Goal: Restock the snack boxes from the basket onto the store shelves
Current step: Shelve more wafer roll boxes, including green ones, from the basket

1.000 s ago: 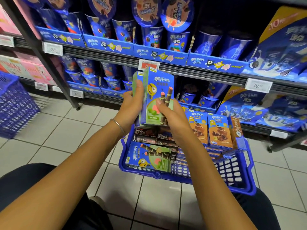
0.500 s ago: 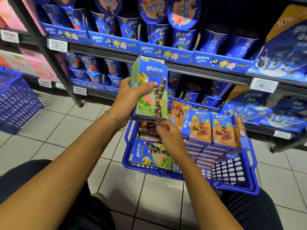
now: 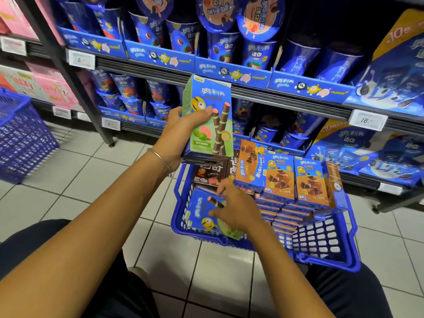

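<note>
the right hand has dropped into the blue plastic basket, pinching a flat green-and-blue cardboard snack box; above, the left hand alone clasps an upright stack of matching boxes, whose lowest may slip beneath that grip.

Our left forearm enters from 8 o'clock and runs up toward centre. Our left hand raised, wrist bent, fingers wrapped behind upright green box, thumb across its front. Our right forearm enters from 5 o'clock. Our right hand lower, at 5 o'clock of left hand, palm down, fingers curled over flat blue box, thumb on its face. Hands apart.
</note>
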The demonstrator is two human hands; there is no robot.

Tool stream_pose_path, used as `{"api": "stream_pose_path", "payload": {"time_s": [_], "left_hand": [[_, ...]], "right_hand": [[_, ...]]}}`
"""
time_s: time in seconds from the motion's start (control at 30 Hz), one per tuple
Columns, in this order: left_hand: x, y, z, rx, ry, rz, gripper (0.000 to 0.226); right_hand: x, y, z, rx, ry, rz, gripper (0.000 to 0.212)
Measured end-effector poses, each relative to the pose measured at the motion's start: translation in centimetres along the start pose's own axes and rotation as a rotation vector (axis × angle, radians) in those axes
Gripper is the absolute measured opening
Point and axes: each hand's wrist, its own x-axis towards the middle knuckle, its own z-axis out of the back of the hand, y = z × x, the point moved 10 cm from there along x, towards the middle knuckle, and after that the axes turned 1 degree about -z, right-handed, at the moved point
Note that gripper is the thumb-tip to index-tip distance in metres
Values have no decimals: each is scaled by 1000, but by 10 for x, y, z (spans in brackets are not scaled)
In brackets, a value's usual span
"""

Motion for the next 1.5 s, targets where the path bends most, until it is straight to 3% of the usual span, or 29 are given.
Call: {"api": "stream_pose_path", "payload": {"time_s": [0.13,0.3,0.37,0.5,0.6,0.7,0.8,0.97,1.1,1.2,1.3,1.5], "left_hand": [[0,-8,0,-41,16,22,91],[6,-18,24,11,-97,-36,66],[5,-13,23,27,-103,-29,65],[0,3,5,43,-45,-1,64],[-5,12,-6,39,-15,0,84],[-4,18,-6,66,-17,-16,89],[1,24,-3,122,-18,-16,99],[15,35,6,176,-35,-16,89],[20,36,6,188,-38,8,86],[12,48,12,158,-75,76,76],[-12,55,19,137,-108,204,75],[-91,-19,3,133,-149,369,74]], "right_hand": [[-7,-16,55,593,-74,-116,40],[-16,-21,126,1148,-290,-145,26],[-9,-6,134,1302,-262,-98,15],[8,30,125,1509,-118,-104,20],[18,43,118,1516,-95,-111,18],[25,50,110,1523,-72,-117,23],[31,51,93,1531,7,-179,45],[45,45,82,1482,11,-178,26],[49,36,83,1405,-64,-280,48],[40,40,84,1316,-59,-372,28],[15,52,81,1288,-31,-471,24],[-56,121,137,1137,23,-660,27]]}}
